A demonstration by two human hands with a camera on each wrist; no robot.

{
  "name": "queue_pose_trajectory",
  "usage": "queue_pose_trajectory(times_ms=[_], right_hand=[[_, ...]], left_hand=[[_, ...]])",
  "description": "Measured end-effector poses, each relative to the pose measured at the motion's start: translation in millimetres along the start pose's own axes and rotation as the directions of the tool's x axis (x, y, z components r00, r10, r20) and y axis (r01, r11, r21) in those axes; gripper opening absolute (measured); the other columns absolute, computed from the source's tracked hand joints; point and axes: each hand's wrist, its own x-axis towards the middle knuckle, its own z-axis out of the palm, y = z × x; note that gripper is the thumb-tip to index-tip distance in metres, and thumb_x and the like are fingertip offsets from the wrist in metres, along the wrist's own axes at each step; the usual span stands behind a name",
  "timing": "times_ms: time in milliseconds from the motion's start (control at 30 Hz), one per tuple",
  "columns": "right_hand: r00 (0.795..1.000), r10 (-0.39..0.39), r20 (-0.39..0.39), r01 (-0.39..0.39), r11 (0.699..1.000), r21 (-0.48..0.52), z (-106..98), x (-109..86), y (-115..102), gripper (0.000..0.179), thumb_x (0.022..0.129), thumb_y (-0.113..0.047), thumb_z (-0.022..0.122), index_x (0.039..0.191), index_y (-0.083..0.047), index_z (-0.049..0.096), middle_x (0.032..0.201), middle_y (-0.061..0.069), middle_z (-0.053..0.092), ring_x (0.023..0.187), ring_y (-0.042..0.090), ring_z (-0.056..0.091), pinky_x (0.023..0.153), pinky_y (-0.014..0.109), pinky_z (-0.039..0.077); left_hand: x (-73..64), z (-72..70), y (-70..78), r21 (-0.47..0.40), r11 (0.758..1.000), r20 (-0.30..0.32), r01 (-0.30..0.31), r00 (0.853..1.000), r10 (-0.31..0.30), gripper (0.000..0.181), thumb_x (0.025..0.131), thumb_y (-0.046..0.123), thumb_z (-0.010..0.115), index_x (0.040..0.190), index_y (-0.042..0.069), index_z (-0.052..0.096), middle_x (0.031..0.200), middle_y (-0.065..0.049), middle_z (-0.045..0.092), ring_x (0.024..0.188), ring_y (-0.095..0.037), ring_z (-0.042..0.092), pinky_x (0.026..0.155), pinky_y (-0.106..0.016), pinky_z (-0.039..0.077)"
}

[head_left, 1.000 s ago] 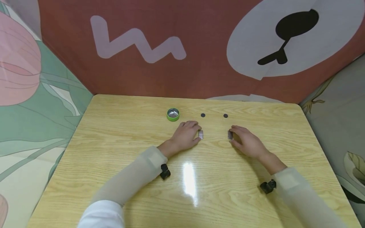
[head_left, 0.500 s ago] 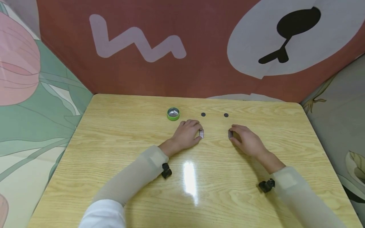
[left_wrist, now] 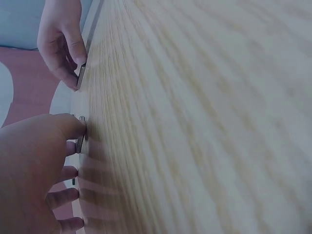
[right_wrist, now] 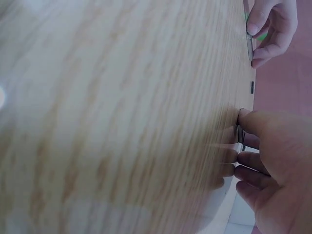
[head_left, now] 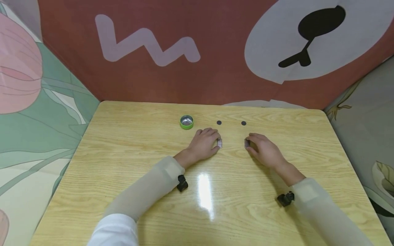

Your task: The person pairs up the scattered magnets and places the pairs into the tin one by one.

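My left hand (head_left: 203, 145) pinches a small flat silver-grey rectangular block (head_left: 220, 143) between thumb and fingers, near the middle of the table. Facing it from the right, my right hand (head_left: 267, 151) grips a similar, darker-looking grey block (head_left: 247, 143) by its two ends. A short gap of table lies between the two blocks. The left wrist view shows the left-hand block (left_wrist: 81, 139) as a thin slab low against the tabletop, partly covered by the thumb. In the right wrist view the right-hand block (right_wrist: 240, 134) also sits low at the wood, under the thumb tip.
Behind the hands lie two small dark discs (head_left: 219, 122), side by side with a gap. A small green round tin (head_left: 186, 122), uncovered and silvery inside, stands left of them. The wooden table (head_left: 138, 136) meets a printed red fabric backdrop (head_left: 215, 78) at its rear edge.
The left hand has slid slightly right with its block, and the right hand slightly left with its own. The gap between the blocks is narrower. The discs and tin stay put.
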Motion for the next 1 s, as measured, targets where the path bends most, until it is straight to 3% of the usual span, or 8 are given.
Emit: queue_pose_trajectory(times_ms=[700,1000], right_hand=[[0.998,-0.045,0.036,0.044,0.999,0.009,4,17.0,-13,0.040,0.096,-0.015,0.071,0.129,0.006,0.063,0.142,0.027,0.054,0.135,0.043,0.049,0.109,0.055,0.042],[0.999,-0.041,0.031,0.041,0.999,0.027,4,18.5,-11,0.039,0.095,-0.017,0.073,0.126,0.004,0.066,0.140,0.025,0.057,0.134,0.042,0.050,0.109,0.055,0.042]], left_hand=[[13.6,1.3,13.7,0.055,0.998,0.004,-0.005,1.000,0.005,0.037,0.099,0.040,0.061,0.131,0.021,0.064,0.151,-0.002,0.051,0.142,-0.024,0.042,0.114,-0.048,0.035],[22.2,4.5,16.3,0.133,0.991,0.019,-0.031,0.999,0.029,0.039,0.098,0.042,0.062,0.131,0.021,0.064,0.152,0.001,0.052,0.139,-0.023,0.046,0.115,-0.051,0.032]])
